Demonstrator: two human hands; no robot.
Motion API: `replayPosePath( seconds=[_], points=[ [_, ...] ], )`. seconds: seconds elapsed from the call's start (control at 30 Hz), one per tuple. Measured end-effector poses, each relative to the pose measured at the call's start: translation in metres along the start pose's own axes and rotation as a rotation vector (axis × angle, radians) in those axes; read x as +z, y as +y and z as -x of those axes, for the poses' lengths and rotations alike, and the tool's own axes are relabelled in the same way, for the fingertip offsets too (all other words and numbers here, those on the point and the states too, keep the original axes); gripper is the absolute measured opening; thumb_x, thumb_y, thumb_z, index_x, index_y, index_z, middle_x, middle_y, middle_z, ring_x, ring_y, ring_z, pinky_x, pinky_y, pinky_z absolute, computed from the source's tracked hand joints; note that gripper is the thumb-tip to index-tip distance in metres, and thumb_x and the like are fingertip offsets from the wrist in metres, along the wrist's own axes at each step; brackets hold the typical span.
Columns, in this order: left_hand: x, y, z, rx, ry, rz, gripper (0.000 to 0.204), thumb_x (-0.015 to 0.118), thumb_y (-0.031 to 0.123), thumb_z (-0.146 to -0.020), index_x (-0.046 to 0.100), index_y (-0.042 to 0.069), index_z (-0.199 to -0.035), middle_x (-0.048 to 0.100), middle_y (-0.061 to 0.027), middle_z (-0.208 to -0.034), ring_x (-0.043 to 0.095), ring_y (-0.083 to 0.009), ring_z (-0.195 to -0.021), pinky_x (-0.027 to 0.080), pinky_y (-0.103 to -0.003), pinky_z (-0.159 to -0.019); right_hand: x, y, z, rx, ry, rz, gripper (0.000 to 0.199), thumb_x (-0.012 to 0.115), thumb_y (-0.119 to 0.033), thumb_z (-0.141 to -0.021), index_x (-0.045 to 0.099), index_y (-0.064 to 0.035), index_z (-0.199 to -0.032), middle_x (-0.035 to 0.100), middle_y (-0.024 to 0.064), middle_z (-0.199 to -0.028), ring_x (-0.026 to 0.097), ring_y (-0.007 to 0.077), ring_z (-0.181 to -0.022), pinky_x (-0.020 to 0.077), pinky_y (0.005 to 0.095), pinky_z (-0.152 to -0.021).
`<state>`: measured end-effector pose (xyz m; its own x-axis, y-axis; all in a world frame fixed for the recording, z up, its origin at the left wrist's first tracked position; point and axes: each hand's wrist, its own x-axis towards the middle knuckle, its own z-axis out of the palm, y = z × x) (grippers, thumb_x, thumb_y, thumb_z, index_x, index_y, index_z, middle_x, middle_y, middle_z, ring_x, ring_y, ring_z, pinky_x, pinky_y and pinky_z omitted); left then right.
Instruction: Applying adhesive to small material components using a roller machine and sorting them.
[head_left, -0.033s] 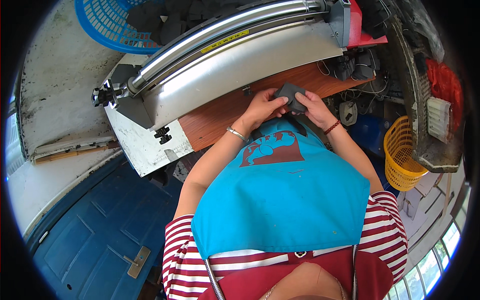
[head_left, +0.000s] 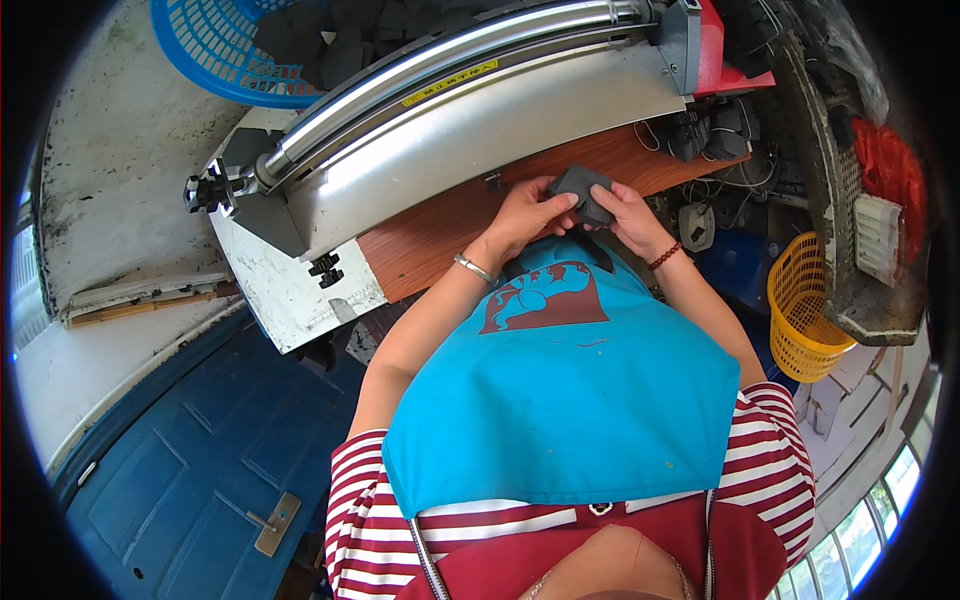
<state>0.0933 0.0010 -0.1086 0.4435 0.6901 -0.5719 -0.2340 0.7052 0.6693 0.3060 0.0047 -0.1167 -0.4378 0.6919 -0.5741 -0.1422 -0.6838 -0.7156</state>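
Note:
Dark grey flat pieces (head_left: 577, 186), thin and squarish and seemingly stacked, are held between my two hands in front of the wooden board. My left hand (head_left: 527, 212), with a silver bangle at its wrist, grips them from the left, thumb on top. From the right, my right hand (head_left: 634, 216) pinches the same pieces, its thumb pressed on their upper face; a dark red bead bracelet circles that wrist. Most of the fingers beneath are hidden. Just beyond my hands lies the brown wood-grain board (head_left: 420, 255), in front of a machine with a long metal roller (head_left: 450, 75).
A blue plastic basket (head_left: 215, 55) holding many dark grey pieces stands behind the machine at the far left. A yellow basket (head_left: 800, 310) is on the right, near loose cables (head_left: 735, 180). The machine's black knob (head_left: 208, 192) juts out at left. A blue door (head_left: 180, 450) lies lower left.

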Motion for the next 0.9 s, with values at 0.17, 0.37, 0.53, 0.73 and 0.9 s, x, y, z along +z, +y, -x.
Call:
replayPosePath(
  seconds=[0.17, 0.37, 0.53, 0.73, 0.9],
  points=[
    [0.016, 0.009, 0.014, 0.119, 0.143, -0.202, 0.027, 0.068, 0.019, -0.090, 0.061, -0.002, -0.106, 0.065, -0.0047, -0.078, 0.061, -0.0089, -0.062, 0.051, -0.022, -0.054, 0.004, -0.002, 0.008, -0.165, 0.075, 0.189, 0.037, 0.061, -0.034, -0.095, 0.059, -0.0006, -0.111, 0.065, 0.0032, -0.093, 0.062, 0.0103, -0.076, 0.0516, 0.0275, -0.067],
    [0.023, 0.024, 0.028, 0.143, 0.105, -0.149, 0.023, 0.069, 0.021, -0.090, 0.059, 0.001, -0.096, 0.063, -0.0042, -0.074, 0.059, -0.0080, -0.058, 0.049, -0.022, -0.051, 0.034, -0.037, 0.039, -0.506, 0.255, 0.781, 0.032, 0.061, -0.030, -0.095, 0.061, -0.0001, -0.107, 0.068, 0.0109, -0.092, 0.065, 0.0143, -0.079, 0.0520, 0.0243, -0.067],
    [0.039, 0.043, 0.043, 0.141, -0.118, 0.249, 0.021, 0.069, 0.022, -0.090, 0.058, 0.005, -0.091, 0.062, -0.0031, -0.072, 0.056, -0.0074, -0.056, 0.047, -0.021, -0.050, 0.041, -0.045, 0.044, -0.017, -0.334, -0.422, 0.033, 0.059, -0.028, -0.097, 0.060, 0.0008, -0.112, 0.067, 0.0132, -0.097, 0.066, 0.0157, -0.077, 0.0514, 0.0247, -0.063],
    [0.032, 0.048, 0.045, 0.261, 0.054, -0.126, 0.022, 0.073, 0.021, -0.085, 0.057, 0.007, -0.090, 0.060, -0.0011, -0.075, 0.056, -0.0090, -0.060, 0.046, -0.024, -0.054, 0.051, -0.049, 0.052, -0.181, -0.077, -0.124, 0.028, 0.061, -0.024, -0.095, 0.062, 0.0008, -0.108, 0.067, 0.0060, -0.088, 0.064, 0.0106, -0.072, 0.0521, 0.0246, -0.059],
    [0.058, 0.060, 0.059, 0.900, 0.481, -1.008, 0.025, 0.076, 0.012, -0.078, 0.053, 0.003, -0.082, 0.058, -0.0023, -0.067, 0.054, -0.0065, -0.061, 0.046, -0.024, -0.053, 0.076, -0.059, 0.063, -0.420, 0.161, 0.309, 0.018, 0.060, -0.007, -0.091, 0.062, 0.0023, -0.106, 0.066, 0.0043, -0.085, 0.063, 0.0093, -0.066, 0.0510, 0.0230, -0.060]
  ],
)
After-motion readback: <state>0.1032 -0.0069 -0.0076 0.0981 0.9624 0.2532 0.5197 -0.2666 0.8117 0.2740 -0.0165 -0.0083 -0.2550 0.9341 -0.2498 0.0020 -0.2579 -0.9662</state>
